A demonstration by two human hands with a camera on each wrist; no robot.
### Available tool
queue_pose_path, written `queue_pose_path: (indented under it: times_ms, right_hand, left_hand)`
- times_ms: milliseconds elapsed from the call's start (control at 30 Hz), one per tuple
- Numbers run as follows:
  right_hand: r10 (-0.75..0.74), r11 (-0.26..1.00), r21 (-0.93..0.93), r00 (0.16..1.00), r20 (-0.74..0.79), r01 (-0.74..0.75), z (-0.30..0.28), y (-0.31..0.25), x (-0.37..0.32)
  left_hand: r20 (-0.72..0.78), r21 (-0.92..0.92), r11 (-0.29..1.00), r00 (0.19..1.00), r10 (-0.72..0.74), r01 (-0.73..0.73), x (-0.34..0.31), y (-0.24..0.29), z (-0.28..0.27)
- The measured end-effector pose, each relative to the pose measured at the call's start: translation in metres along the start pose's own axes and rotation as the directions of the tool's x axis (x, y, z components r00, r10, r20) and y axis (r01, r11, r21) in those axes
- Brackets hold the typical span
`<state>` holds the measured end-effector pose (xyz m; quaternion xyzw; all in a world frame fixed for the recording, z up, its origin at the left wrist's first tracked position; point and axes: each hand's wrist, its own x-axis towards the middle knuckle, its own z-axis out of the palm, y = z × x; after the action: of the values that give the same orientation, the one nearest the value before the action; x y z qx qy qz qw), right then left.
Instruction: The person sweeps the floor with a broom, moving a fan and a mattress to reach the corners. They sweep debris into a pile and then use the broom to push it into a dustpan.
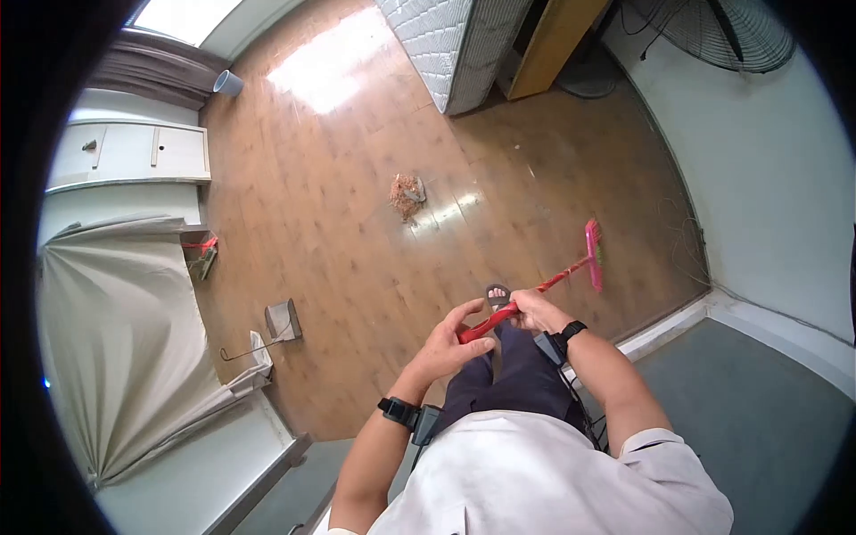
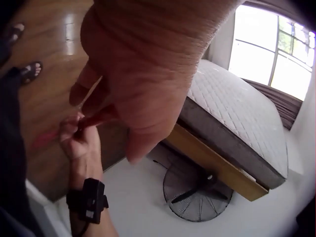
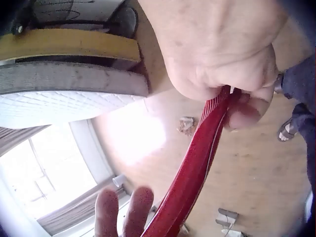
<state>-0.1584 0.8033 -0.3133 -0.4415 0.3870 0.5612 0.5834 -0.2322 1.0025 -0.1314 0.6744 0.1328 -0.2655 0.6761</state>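
A red-handled broom [image 1: 565, 273] with a pink head [image 1: 595, 259] slants across the front of the body, its head low at the right. My right hand [image 1: 538, 312] grips the handle, fingers curled round it in the right wrist view. The left hand [image 1: 443, 351] is at the handle's upper end, thumb and fingers spread on either side; in the left wrist view this hand [image 2: 143, 74] has its thumb held straight. Two of its fingers [image 3: 138, 207] stand up beside the red handle [image 3: 190, 173] in the right wrist view. Whether the palm touches the handle is hidden.
A reddish debris pile [image 1: 407, 198] lies mid-floor. A long-handled dustpan [image 1: 284, 321] stands at the left, with a red and green tool [image 1: 209, 257] behind it. A mattress [image 1: 450, 49], wooden board [image 1: 555, 45] and fan [image 1: 731, 34] are at the back; a bin [image 1: 228, 83] is far left.
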Motion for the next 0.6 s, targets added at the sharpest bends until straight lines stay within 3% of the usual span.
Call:
queue_pose_path:
  times_ms: [67, 100, 367, 500, 600]
  right_hand:
    - [-0.03, 1.0, -0.01, 0.995, -0.096, 0.029, 0.01, 0.008, 0.035]
    - [-0.001, 1.0, 0.008, 0.993, -0.121, 0.002, 0.022, 0.0, 0.031]
    - [-0.078, 0.988, -0.125, 0.994, 0.075, 0.087, 0.162, -0.036, 0.001]
    - [-0.127, 0.972, -0.176, 0.979, 0.16, 0.154, 0.212, -0.041, -0.029]
    - [-0.109, 0.973, -0.179, 0.971, 0.213, 0.148, 0.229, -0.033, -0.045]
  left_hand:
    - [0.041, -0.251, 0.965, 0.997, -0.067, 0.075, 0.011, -0.003, 0.003]
    - [-0.023, -0.279, 0.957, 0.995, -0.093, 0.083, 0.011, 0.01, 0.002]
    - [-0.373, -0.036, 0.999, 0.928, 0.01, -0.025, -0.038, 0.056, -0.051]
    - [-0.49, -0.004, 0.999, 0.871, 0.028, -0.035, -0.07, 0.082, -0.056]
    - [-0.48, 0.091, 0.995, 0.873, 0.086, -0.048, -0.094, 0.087, -0.056]
